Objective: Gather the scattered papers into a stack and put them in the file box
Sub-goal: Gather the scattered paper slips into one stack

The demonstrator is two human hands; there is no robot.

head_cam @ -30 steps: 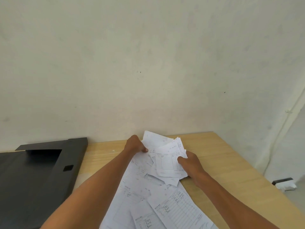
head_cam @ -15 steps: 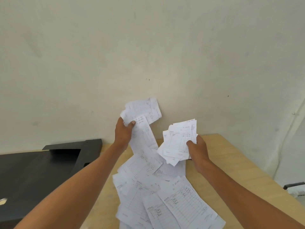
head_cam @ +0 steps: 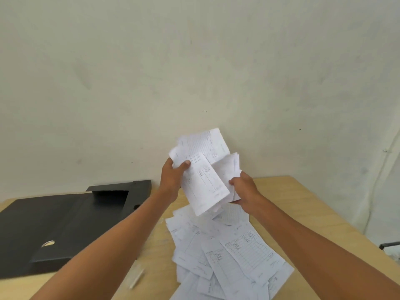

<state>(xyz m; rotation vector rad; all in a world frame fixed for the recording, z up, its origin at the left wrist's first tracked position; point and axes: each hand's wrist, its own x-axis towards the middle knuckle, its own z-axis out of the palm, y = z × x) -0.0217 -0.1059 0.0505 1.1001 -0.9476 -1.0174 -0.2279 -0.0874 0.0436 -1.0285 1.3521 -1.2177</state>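
- White papers [head_cam: 204,182], light and floppy, are held above the table [head_cam: 303,204]: my left hand [head_cam: 173,176] pinches the top edge, my right hand [head_cam: 245,188] grips the side.
- Loose sheets [head_cam: 229,254] lie beneath; the file box [head_cam: 65,221] lies left.
- Slippery, I judge: squeeze opposite edges.

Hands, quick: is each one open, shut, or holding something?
Left hand: pinches raised sheets.
Right hand: grips paper bundle beside them.

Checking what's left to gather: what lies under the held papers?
On the table, loose papers lie scattered under the held papers. Anything beneath those is covered.
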